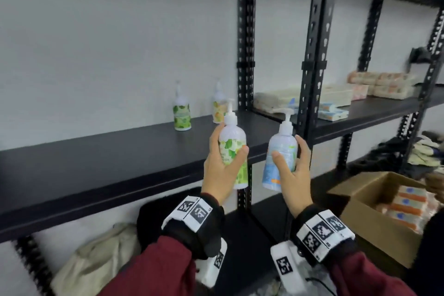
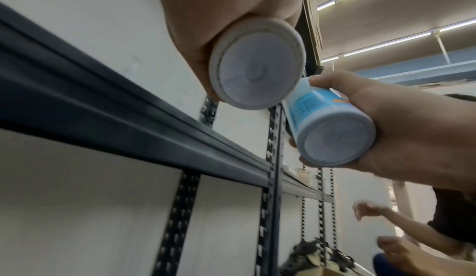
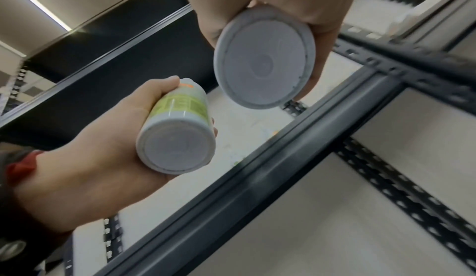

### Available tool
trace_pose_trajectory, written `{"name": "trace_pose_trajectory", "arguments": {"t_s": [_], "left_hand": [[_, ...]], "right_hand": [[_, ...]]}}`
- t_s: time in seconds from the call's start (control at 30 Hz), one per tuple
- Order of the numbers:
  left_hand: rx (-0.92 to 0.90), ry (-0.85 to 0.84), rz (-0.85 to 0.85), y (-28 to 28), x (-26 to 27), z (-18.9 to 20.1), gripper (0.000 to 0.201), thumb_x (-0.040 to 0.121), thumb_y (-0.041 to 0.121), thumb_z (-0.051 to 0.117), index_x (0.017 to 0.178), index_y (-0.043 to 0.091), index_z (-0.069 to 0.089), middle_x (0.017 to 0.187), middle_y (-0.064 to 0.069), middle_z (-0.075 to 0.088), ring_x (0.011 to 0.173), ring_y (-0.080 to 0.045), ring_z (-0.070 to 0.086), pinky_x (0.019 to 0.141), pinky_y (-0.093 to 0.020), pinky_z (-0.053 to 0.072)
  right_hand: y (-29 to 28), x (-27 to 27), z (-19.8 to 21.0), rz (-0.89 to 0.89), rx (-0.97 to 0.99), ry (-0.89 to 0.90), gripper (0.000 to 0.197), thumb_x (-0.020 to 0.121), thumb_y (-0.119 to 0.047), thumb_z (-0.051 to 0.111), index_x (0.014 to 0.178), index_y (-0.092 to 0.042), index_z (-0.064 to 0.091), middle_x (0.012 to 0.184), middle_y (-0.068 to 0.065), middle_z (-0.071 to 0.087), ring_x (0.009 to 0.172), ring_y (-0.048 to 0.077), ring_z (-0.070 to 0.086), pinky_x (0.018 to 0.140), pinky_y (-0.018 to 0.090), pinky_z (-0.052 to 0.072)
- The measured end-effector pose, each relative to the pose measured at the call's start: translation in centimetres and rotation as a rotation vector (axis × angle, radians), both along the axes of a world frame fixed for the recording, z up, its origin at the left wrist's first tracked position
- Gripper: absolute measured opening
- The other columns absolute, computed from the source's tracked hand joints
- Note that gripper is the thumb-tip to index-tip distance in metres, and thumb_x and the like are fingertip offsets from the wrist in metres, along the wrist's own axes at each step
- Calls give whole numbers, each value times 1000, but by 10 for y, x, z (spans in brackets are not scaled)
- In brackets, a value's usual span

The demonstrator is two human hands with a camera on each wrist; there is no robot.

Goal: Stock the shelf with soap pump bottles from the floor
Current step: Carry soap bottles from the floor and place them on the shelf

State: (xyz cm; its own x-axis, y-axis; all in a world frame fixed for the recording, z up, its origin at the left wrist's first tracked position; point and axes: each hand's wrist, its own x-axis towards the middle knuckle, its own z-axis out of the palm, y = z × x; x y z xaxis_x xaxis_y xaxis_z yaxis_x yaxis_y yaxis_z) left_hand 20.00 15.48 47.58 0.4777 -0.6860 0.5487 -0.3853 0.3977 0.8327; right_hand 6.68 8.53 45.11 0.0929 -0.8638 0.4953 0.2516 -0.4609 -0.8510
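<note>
From the head view, the left hand (image 1: 222, 166) was wrapped around a green-labelled pump bottle (image 1: 233, 149), thumb across its front, holding it upright just in front of the black shelf (image 1: 96, 163) edge. The right hand (image 1: 292, 170) gripped a blue-labelled pump bottle (image 1: 281, 151) just to the right of the green one, tilted slightly, its pump head reaching up in front of the shelf's upright post (image 1: 314, 55). The two held bottles were near each other but apart. Two more pump bottles stood on the shelf toward its back: a green-leaf bottle (image 1: 182, 113) and, to its right, a yellow-labelled bottle (image 1: 219, 108). Right of the shelf, low down, sat an open cardboard box (image 1: 360, 218) with orange packs inside.

From the left wrist view, the green-labelled bottle's round base (image 2: 256, 71) faced the camera, the left hand's fingers (image 2: 195, 42) curled round its side, above the shelf's front rail (image 2: 128, 125). The right hand (image 2: 412, 129) clasped the blue bottle (image 2: 329, 125) beside it.

From the right wrist view, the blue bottle's base (image 3: 264, 64) filled the top, held by curled fingers (image 3: 319, 16); the left hand (image 3: 110, 150) held the green bottle (image 3: 177, 136) beside the rail (image 3: 283, 170).
</note>
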Motion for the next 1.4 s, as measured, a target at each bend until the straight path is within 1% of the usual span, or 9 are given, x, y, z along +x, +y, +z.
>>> {"name": "trace_pose_trajectory", "arguments": {"t_s": [0.07,0.2,0.3,0.43,0.6,0.7,1.0,1.27,1.4], "left_hand": [[-15,-52,113,15,16,14,60,84,34,66,128,55,31,112,14,60,98,-5,62,89,-32,51],[-42,-105,283,43,43,38,60,85,33,64,126,58,28,117,9,58,98,-6,61,91,-36,52],[-48,-127,410,63,62,51,62,85,31,65,132,49,30,116,10,58,98,-5,60,92,-34,50],[-44,-163,548,84,91,65,60,85,34,63,132,49,29,114,9,60,97,-12,61,91,-40,50],[-67,-170,660,96,131,85,56,88,33,59,132,47,27,103,11,60,90,-12,61,87,-38,50],[-86,-177,648,85,155,98,55,89,31,59,133,44,28,96,19,59,87,-3,60,84,-34,50],[5,-179,558,3,206,118,63,84,45,55,136,45,20,112,2,58,96,-21,60,92,-43,47],[141,-98,438,-60,248,126,68,89,29,62,142,27,19,113,-3,55,102,-28,59,95,-45,48],[233,-89,456,-75,263,119,70,86,26,65,141,21,22,113,-5,55,105,-29,58,96,-44,47]], "right_hand": [[3,20,17,77,-38,0,53,92,-19,57,137,-28,29,119,-14,46,100,-2,55,90,27,49],[9,52,42,180,-70,33,50,91,-23,59,128,-37,29,111,-12,52,97,14,59,83,30,50],[14,72,58,232,-128,59,48,91,-22,60,125,-36,29,107,-10,53,90,9,60,73,15,50],[18,103,78,320,-166,87,47,90,-17,61,121,-34,29,107,3,58,84,14,62,73,19,51],[15,144,102,355,-236,106,46,89,-12,60,119,-28,28,106,-5,51,80,-1,58,65,4,43],[6,169,111,391,-245,116,46,90,-10,58,120,-24,27,94,-11,48,74,2,58,62,9,48],[-47,227,125,374,-207,151,45,90,-13,58,115,-28,24,105,16,54,79,26,61,72,38,55],[-107,239,137,311,-259,170,44,91,-13,58,112,-25,22,98,13,54,69,14,57,52,8,46],[-122,237,137,331,-247,195,44,90,-15,58,112,-26,22,96,10,54,69,16,58,53,13,50]]}}
